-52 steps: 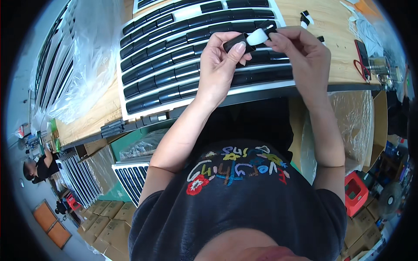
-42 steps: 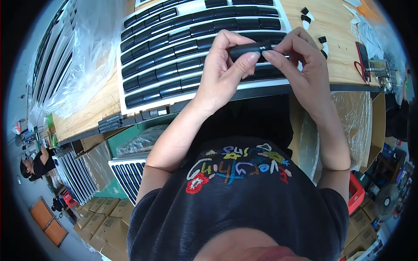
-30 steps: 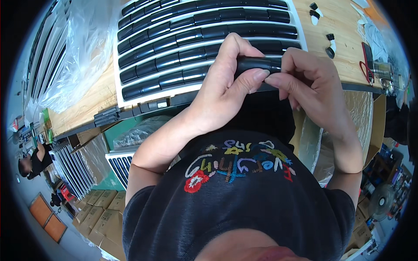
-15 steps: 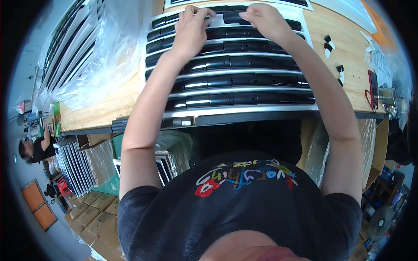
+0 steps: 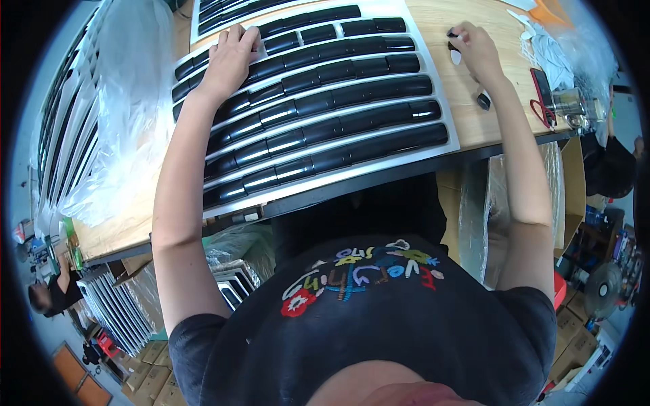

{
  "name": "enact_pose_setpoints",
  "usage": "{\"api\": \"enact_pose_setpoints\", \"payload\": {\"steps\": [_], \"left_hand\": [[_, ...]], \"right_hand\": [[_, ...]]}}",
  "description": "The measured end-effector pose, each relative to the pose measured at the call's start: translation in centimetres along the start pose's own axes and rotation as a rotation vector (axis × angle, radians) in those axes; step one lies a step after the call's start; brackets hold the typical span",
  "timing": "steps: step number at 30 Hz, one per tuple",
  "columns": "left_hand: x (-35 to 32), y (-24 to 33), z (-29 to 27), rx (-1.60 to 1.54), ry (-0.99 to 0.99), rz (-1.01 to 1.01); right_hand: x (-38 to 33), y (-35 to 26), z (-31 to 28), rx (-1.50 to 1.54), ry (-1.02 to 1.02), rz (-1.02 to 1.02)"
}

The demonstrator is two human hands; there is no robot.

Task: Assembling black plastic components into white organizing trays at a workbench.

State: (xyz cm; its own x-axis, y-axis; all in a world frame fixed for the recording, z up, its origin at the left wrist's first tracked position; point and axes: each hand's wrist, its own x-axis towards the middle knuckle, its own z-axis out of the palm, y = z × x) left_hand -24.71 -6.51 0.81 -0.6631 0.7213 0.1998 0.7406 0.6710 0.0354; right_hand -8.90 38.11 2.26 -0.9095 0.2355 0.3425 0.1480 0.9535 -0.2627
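On the workbench lies a white panel point(image 5: 452, 139) carrying rows of glossy black curved strips point(image 5: 338, 95). My left hand point(image 5: 230, 62) rests on its far left part, fingers bent over the second row, thumb and forefinger slightly apart at a pale gap between strip pieces. To the right of the panel, my right hand point(image 5: 479, 53) pinches a small black piece point(image 5: 452, 32) above the wood. Just below those fingertips sits a small black-and-white piece point(image 5: 456, 56). Another small black piece point(image 5: 483, 101) lies nearer me, beside my right forearm.
Clear plastic film point(image 5: 125, 115) covers stacked panels at the left. Red-handled scissors point(image 5: 542, 111), a dark flat object point(image 5: 542, 84) and a glass jar point(image 5: 569, 103) stand at the right. Another panel point(image 5: 233, 20) lies beyond. A person point(image 5: 57, 287) works far left.
My right hand has left the panel's far row and moved right to the small black pieces. My left hand stays on the panel. The whole view has shifted and turned.
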Motion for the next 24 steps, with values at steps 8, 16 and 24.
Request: {"api": "enact_pose_setpoints", "payload": {"steps": [8, 16, 24], "left_hand": [[-0.1, 0.5, -0.9, -0.407, 0.217, -0.205], [-5.5, 17.9, -5.1, -1.731, 0.183, -0.333], [-7.7, 20.6, -5.5, -1.881, 0.249, -0.231]], "right_hand": [[-3.7, -0.3, -1.1, 0.110, -0.111, 0.093], [-9.8, -17.3, -6.6, 1.183, -0.057, 0.094], [-12.3, -19.2, -6.7, 1.049, -0.134, -0.113]]}}
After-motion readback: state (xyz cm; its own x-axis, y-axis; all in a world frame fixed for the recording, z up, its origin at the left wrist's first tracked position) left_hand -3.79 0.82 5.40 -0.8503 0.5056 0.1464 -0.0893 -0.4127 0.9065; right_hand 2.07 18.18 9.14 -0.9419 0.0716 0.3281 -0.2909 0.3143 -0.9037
